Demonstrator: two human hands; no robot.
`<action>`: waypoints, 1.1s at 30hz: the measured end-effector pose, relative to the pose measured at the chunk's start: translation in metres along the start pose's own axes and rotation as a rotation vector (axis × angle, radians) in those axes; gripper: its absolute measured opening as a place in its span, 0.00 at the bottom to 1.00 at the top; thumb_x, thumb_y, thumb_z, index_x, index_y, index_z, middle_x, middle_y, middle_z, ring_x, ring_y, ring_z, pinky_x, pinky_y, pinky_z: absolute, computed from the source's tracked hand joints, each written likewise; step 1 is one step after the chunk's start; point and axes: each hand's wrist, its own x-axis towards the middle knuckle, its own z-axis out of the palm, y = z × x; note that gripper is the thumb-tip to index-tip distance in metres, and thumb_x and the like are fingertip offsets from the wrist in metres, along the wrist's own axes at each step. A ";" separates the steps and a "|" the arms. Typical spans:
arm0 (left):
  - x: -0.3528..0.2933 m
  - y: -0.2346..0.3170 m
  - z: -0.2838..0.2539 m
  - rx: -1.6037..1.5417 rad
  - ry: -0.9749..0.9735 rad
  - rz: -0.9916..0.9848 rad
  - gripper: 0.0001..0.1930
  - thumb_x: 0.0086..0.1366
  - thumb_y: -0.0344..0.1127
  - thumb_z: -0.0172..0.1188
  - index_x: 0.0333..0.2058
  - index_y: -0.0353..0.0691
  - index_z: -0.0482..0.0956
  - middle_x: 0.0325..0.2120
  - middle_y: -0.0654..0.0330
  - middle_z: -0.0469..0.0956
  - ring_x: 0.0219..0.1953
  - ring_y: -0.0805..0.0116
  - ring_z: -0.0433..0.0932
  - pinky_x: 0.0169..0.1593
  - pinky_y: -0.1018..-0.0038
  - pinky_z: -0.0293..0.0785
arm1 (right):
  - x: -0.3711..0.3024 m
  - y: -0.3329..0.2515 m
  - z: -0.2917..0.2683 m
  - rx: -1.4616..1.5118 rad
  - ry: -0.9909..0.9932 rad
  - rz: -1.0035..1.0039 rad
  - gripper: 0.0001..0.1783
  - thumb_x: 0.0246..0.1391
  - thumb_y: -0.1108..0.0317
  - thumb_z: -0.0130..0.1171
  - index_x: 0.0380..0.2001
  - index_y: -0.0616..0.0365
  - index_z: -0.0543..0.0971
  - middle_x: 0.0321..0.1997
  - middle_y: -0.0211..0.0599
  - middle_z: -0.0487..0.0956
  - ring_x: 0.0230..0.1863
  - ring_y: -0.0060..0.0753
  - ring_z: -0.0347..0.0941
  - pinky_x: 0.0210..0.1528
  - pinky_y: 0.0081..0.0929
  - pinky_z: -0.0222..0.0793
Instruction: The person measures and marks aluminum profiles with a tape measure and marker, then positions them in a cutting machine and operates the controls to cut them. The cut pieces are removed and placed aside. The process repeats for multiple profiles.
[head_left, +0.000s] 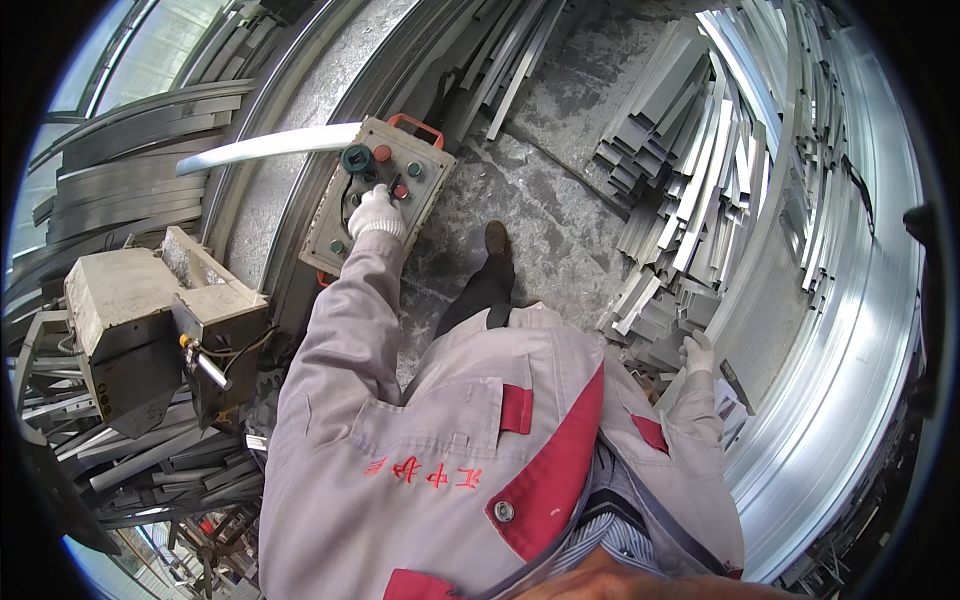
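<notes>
Touching the control box (333, 215): left hand (377, 213), gloved, its fingers beside the red button (401, 191); whether they press or grip, I cannot tell.
Box place: at the wearer's ten o'clock, under this hand.
Handling: it looks stiff and rather heavy; I would take the orange handle (420, 124) at its end, and touch buttons lightly.
Right hand (697, 353): near four o'clock, beside metal profiles (660, 90); whether its fingers are closed, I cannot tell.

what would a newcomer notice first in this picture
The push-button control box with orange handles catches the eye first, upper left of centre, under the gloved left hand. Stacked metal profiles then stand out at upper right, with the gloved right hand near their lower end.
</notes>
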 end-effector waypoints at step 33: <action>0.128 0.021 -0.019 -0.652 0.122 -0.918 0.47 0.55 0.58 0.73 0.69 0.40 0.69 0.54 0.41 0.84 0.54 0.43 0.85 0.59 0.56 0.79 | 0.301 -0.533 0.369 -0.505 -0.529 -0.195 0.30 0.54 0.65 0.72 0.60 0.64 0.81 0.47 0.43 0.86 0.42 0.36 0.85 0.42 0.34 0.82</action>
